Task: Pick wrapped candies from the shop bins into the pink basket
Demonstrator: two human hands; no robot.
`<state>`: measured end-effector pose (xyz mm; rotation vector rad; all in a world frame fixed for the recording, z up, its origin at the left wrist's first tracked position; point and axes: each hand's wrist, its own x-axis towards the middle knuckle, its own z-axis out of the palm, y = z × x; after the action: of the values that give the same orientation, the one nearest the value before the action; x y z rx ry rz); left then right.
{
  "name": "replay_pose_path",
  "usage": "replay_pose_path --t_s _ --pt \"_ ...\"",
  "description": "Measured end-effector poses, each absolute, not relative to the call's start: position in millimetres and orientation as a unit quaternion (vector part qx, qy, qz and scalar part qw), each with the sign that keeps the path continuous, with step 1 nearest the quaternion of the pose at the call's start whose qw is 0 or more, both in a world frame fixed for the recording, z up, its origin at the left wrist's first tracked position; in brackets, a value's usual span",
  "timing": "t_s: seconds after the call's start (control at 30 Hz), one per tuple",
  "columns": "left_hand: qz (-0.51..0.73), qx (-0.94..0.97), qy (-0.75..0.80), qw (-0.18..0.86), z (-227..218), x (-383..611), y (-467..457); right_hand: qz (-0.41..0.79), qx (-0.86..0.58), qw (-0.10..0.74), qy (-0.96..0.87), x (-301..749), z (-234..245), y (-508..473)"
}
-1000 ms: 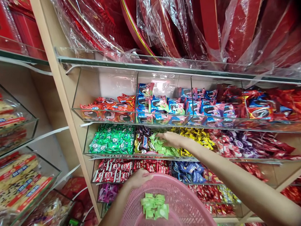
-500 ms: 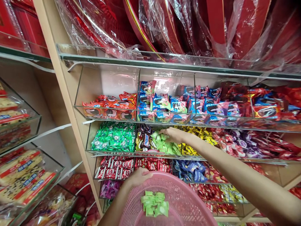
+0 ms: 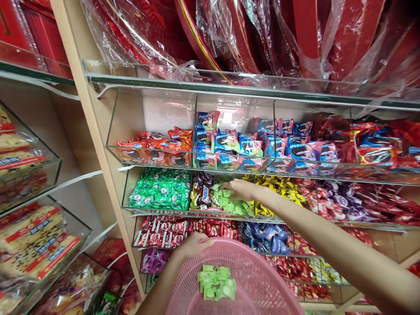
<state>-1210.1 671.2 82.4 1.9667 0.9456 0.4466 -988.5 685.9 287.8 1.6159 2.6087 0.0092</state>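
My left hand (image 3: 192, 246) grips the far rim of a pink plastic basket (image 3: 259, 284) held low in front of me. Several light green wrapped candies (image 3: 216, 283) lie in the basket. My right hand (image 3: 241, 188) reaches into the second glass bin row, palm down on a pile of the same light green candies (image 3: 232, 204). Its fingers curl into the pile; what they hold is hidden. Dark chocolate bars (image 3: 201, 194) lie just left of the hand and yellow candies (image 3: 276, 188) just right.
Glass bins on a wooden shelf unit (image 3: 92, 134) hold bright green sweets (image 3: 161, 189), red and blue cookie packs (image 3: 226, 145), red wafer bars (image 3: 160, 230) and blue candies (image 3: 264, 236). Red items wrapped in plastic (image 3: 243, 32) stand above. Biscuit packs (image 3: 30, 232) fill bins at left.
The view has drifted a little, shifting the shelves right and up. My right hand stays on the light green pile, fingers moving slightly. The basket and left hand are unchanged.
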Motion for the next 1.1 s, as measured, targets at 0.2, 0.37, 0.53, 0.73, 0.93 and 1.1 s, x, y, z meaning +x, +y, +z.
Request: replay_pose_path --t_s 0.2,0.37,0.53,0.73,0.93,1.1 --pt "0.181 0.782 0.396 0.447 85.9 -1209.8 670.8 0.024 0.507 0.010 0.862 -982.6 295.6 688.0" --pt "0.184 0.776 0.399 0.452 85.9 -1210.1 671.0 0.011 0.506 -0.018 0.862 -978.9 301.4 687.6" --pt "0.185 0.788 0.381 0.447 85.1 -1210.1 673.5 0.001 0.503 -0.078 0.861 -977.9 297.4 688.3" --pt "0.186 0.784 0.379 0.456 90.2 -1210.7 670.3 -0.056 0.499 -0.144 0.853 -986.7 298.1 668.6" --pt "0.182 0.766 0.392 0.476 87.5 -1212.6 669.6 -0.148 0.448 -0.188 0.862 -1002.5 303.5 603.5" --pt "0.177 0.773 0.367 0.487 89.4 -1208.0 669.5 -0.262 0.364 -0.153 0.880 -1025.3 244.1 565.1"
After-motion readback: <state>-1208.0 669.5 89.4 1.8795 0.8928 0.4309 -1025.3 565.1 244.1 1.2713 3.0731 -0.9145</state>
